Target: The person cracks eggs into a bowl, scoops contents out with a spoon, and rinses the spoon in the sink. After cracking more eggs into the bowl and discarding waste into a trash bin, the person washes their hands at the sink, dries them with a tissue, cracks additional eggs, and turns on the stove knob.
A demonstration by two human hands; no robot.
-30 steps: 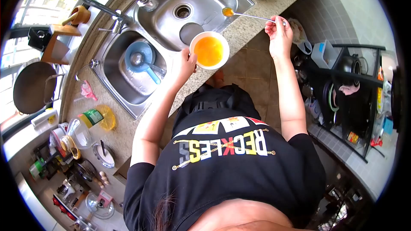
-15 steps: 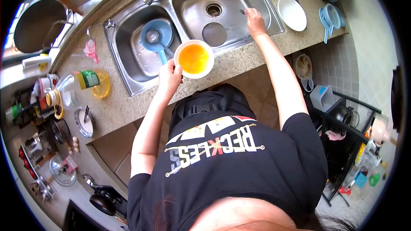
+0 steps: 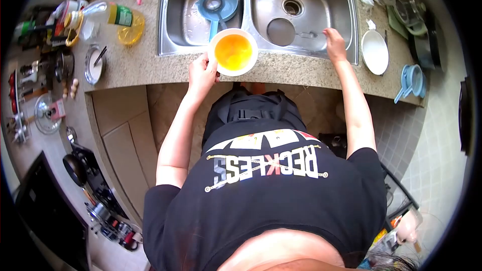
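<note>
My left hand (image 3: 202, 74) grips the near left rim of a white bowl (image 3: 255, 52), thumb at the edge. Yellow-orange liquid, like beaten egg (image 3: 233, 52), fills much of it. The bowl is held above the front edge of the double sink (image 3: 193, 50). Over the right basin's front right corner, my right hand (image 3: 336, 47) has its fingers drawn together; anything in them is too small to make out. Left of its fingertips, a flat round disc (image 3: 281, 31) with a thin handle-like shape lies in the basin. A blue strainer or colander (image 3: 226, 1) with a handle sits in the left basin.
An oil bottle (image 3: 131, 26) and a small dish with dark sticks (image 3: 94, 65) stand on the left counter. To the right are a white bowl (image 3: 374, 52), blue handled cups (image 3: 412, 80) at the counter edge, and pots (image 3: 427, 45) behind.
The view has swung and shifted, so the sink sits higher and farther right. My left hand still holds the bowl near the sink edge. A small dark thing at my right fingertips earlier no longer shows there.
</note>
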